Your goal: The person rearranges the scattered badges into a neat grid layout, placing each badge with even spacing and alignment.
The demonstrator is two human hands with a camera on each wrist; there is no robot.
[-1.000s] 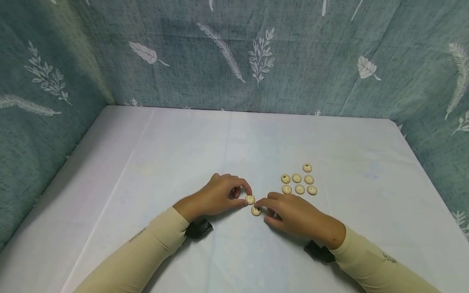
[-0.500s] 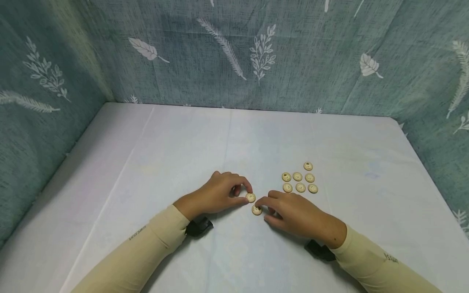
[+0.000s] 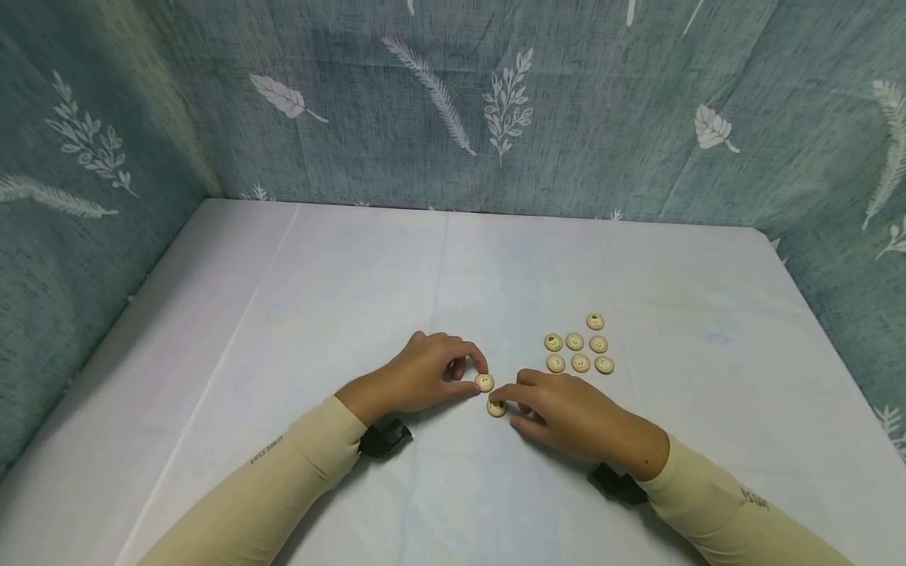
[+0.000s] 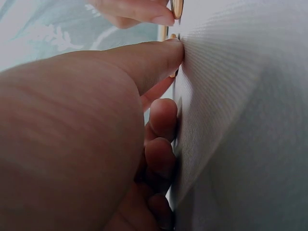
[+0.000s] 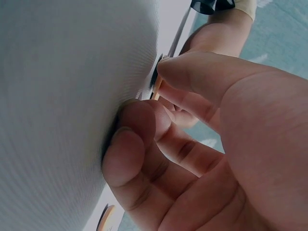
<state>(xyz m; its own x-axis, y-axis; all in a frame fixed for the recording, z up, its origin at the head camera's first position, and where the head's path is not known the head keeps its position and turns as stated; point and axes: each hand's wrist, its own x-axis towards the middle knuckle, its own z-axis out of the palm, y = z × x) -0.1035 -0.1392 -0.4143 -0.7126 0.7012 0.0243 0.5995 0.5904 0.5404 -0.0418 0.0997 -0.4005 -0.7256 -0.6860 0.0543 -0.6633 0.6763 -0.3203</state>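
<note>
In the head view, my left hand [image 3: 425, 373] pinches a small round wooden disc [image 3: 484, 382] between thumb and index finger. It lies on the white tabletop [image 3: 340, 291]. Just in front of it and slightly right, a second disc [image 3: 496, 408] with a dark patch sits under the index fingertip of my right hand [image 3: 573, 413], the thumb close at its right side. The two discs are nearly touching. The left wrist view has my left hand [image 4: 96, 130] covering most of its disc. In the right wrist view, a disc edge [image 5: 156, 86] shows beyond the thumb.
Several similar discs are grouped beyond my right hand: a front row with a middle disc [image 3: 580, 362], a second row with a middle disc [image 3: 575, 341], and a lone disc [image 3: 595, 321] behind. Green leaf-patterned cloth [image 3: 396, 118] hangs along the back and both sides.
My right index fingertip has shifted slightly left over its disc. Both discs and my left hand keep nearly the same place; the whole head view has tilted a little.
</note>
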